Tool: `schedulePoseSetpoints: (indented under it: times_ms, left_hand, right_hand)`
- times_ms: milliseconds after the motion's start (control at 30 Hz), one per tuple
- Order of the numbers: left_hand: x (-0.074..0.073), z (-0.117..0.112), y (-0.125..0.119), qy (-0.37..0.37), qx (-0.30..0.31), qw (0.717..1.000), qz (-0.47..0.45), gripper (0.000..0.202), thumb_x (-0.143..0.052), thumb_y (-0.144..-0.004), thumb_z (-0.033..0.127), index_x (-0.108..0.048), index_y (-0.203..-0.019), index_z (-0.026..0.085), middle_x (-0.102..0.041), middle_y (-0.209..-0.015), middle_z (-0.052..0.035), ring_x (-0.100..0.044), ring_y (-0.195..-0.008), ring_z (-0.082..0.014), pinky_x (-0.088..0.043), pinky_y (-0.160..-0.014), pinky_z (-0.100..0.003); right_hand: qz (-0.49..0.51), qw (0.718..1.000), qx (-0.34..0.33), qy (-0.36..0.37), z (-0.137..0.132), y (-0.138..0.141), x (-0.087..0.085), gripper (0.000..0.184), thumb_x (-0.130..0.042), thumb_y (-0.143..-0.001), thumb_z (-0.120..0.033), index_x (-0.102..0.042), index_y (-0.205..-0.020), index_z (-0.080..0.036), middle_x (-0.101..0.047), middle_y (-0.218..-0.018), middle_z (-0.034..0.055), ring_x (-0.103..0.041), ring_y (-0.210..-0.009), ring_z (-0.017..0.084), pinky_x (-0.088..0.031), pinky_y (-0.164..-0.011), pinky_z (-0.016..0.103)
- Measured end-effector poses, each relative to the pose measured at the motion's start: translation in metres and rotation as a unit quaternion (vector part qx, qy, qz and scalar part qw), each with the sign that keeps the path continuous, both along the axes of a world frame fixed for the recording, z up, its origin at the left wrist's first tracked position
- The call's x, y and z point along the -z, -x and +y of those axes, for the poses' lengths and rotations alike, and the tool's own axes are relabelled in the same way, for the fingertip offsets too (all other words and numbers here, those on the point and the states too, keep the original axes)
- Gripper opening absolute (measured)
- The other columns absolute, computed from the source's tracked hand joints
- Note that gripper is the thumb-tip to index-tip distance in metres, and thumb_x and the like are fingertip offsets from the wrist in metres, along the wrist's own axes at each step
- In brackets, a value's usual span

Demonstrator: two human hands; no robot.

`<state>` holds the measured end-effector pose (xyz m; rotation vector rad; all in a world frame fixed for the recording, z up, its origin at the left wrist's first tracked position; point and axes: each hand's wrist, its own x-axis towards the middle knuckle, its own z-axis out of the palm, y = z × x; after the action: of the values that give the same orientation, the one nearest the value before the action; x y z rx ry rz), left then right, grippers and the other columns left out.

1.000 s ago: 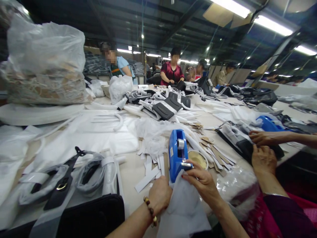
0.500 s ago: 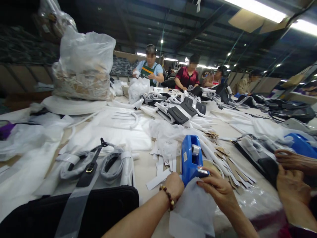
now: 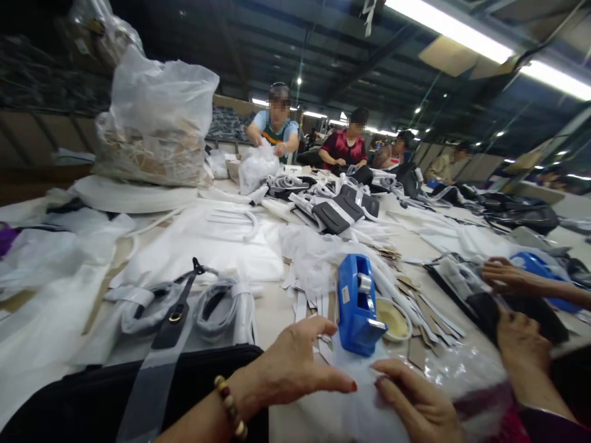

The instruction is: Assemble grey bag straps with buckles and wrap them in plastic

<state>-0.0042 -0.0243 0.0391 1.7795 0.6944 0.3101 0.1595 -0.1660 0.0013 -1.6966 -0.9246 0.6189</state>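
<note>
Holding my left hand (image 3: 293,363) open with nothing in it, I am near the blue tape dispenser (image 3: 356,304), which is standing long way, near to far. My right hand (image 3: 415,403) is lying open on the thin white plastic (image 3: 355,400), closer to the dispenser.

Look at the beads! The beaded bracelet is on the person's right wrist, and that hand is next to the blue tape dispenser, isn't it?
The side is wrong: the beaded bracelet is on the left wrist, not the right, as the head view shows. That left hand is next to the blue tape dispenser.
</note>
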Motion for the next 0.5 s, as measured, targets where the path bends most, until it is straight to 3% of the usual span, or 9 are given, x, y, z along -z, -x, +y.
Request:
schedulePoseSetpoints:
  times_ms: [33,100,167,233,367,500]
  left_hand:
    - [0.002,-0.001,0.001,0.030,0.009,0.999,-0.009,0.065,-0.081,-0.047,0.033,-0.058,-0.106,0.019,-0.060,-0.106,-0.0022,-0.052,-0.096,-0.0189,-0.038,-0.082,-0.024]
    - [0.008,-0.004,0.002,0.084,0.024,0.996,-0.006,0.045,-0.077,-0.049,0.029,-0.063,-0.089,0.015,-0.063,-0.086,-0.0012,-0.054,-0.079,-0.0165,-0.039,-0.068,-0.023]
    - [0.013,-0.008,0.004,0.153,0.011,0.988,-0.016,0.021,-0.065,-0.057,0.032,-0.059,-0.064,0.013,-0.054,-0.059,0.0009,-0.047,-0.056,-0.0117,-0.033,-0.052,-0.022]
    - [0.012,-0.011,0.008,0.241,-0.024,0.969,-0.048,0.023,-0.058,-0.059,0.035,-0.052,-0.054,0.014,-0.044,-0.047,0.0031,-0.038,-0.044,-0.0086,-0.029,-0.045,-0.022]
    - [0.004,-0.011,0.023,0.327,-0.128,0.930,-0.104,0.028,-0.061,-0.053,0.039,-0.052,-0.058,0.013,-0.047,-0.048,0.0015,-0.038,-0.040,-0.0075,-0.028,-0.041,-0.021]
    - [0.010,-0.004,0.034,0.332,-0.238,0.897,-0.167,0.039,-0.066,-0.051,0.048,-0.052,-0.063,0.014,-0.050,-0.052,0.0003,-0.044,-0.045,-0.0105,-0.035,-0.043,-0.022]
  right_hand:
    - [0.033,0.999,-0.017,0.014,0.005,0.009,-0.006,0.025,-0.065,-0.067,-0.045,-0.067,-0.072,-0.020,-0.057,-0.053,-0.0022,-0.053,-0.050,0.012,-0.042,-0.049,0.019]
    - [0.076,0.996,-0.041,0.032,0.017,0.021,-0.014,0.029,-0.066,-0.066,-0.047,-0.067,-0.072,-0.019,-0.055,-0.051,-0.0022,-0.050,-0.048,0.011,-0.039,-0.047,0.019]
    - [0.100,0.994,-0.041,0.025,0.030,0.028,-0.021,0.030,-0.068,-0.065,-0.047,-0.067,-0.072,-0.017,-0.055,-0.052,-0.0021,-0.046,-0.048,0.010,-0.036,-0.046,0.019]
    - [0.125,0.992,-0.016,-0.009,0.042,0.032,-0.025,0.029,-0.071,-0.063,-0.044,-0.067,-0.071,-0.017,-0.057,-0.057,-0.0011,-0.048,-0.052,0.010,-0.038,-0.048,0.019]
    - [0.254,0.965,0.043,-0.058,0.060,0.041,-0.027,0.034,-0.076,-0.059,-0.044,-0.067,-0.079,-0.019,-0.064,-0.070,0.0013,-0.055,-0.062,0.013,-0.045,-0.055,0.022]
    - [0.430,0.901,-0.040,-0.046,0.070,0.065,-0.028,0.043,-0.074,-0.056,-0.055,-0.068,-0.075,-0.017,-0.065,-0.065,0.0048,-0.057,-0.055,0.015,-0.045,-0.049,0.024]
